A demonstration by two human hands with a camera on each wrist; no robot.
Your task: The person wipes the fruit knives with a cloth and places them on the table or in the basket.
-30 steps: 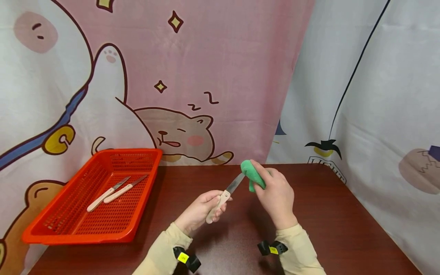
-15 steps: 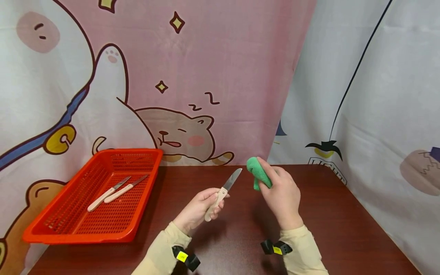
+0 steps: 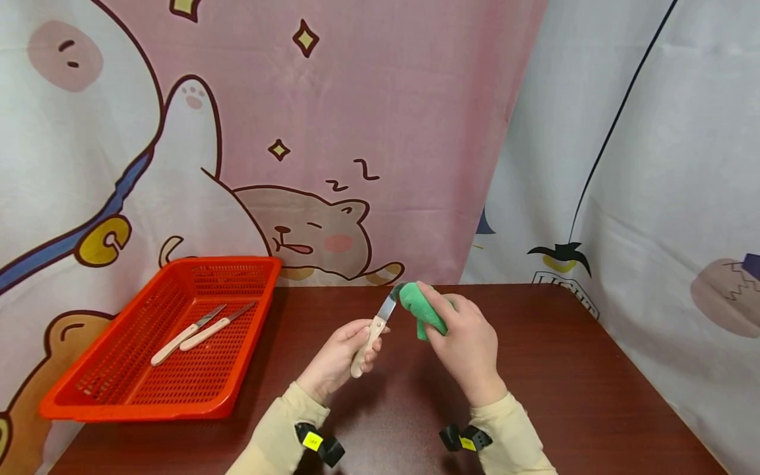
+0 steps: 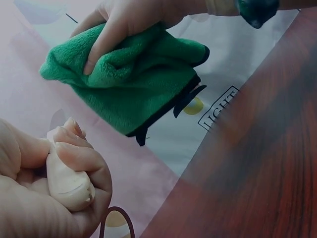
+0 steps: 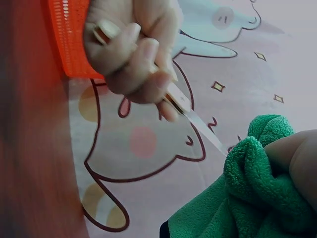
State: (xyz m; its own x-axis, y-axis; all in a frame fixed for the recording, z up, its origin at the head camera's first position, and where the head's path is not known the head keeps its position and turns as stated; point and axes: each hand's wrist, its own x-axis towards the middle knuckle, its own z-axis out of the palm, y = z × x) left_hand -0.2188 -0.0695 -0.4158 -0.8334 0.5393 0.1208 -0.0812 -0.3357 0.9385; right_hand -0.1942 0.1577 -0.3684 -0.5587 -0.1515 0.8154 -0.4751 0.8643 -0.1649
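Observation:
My left hand grips a knife by its cream handle, the blade slanting up and to the right. Pinched between the thumb and fingers of my right hand is a green cloth, which overlaps the blade's tip in the head view. From the left wrist, the cloth hangs in folds with a dark edging, and the handle's butt end shows in the curled fingers. In the right wrist view the blade runs up to the cloth, its tip hidden there.
A red plastic basket stands at the left of the brown table. Two cream-handled knives lie in it. A printed curtain hangs behind the table. Each wrist wears a black strap device.
My right hand moved the cloth off the blade's tip to the right, then back left onto it. The knife in my left hand shifted slightly left and up.

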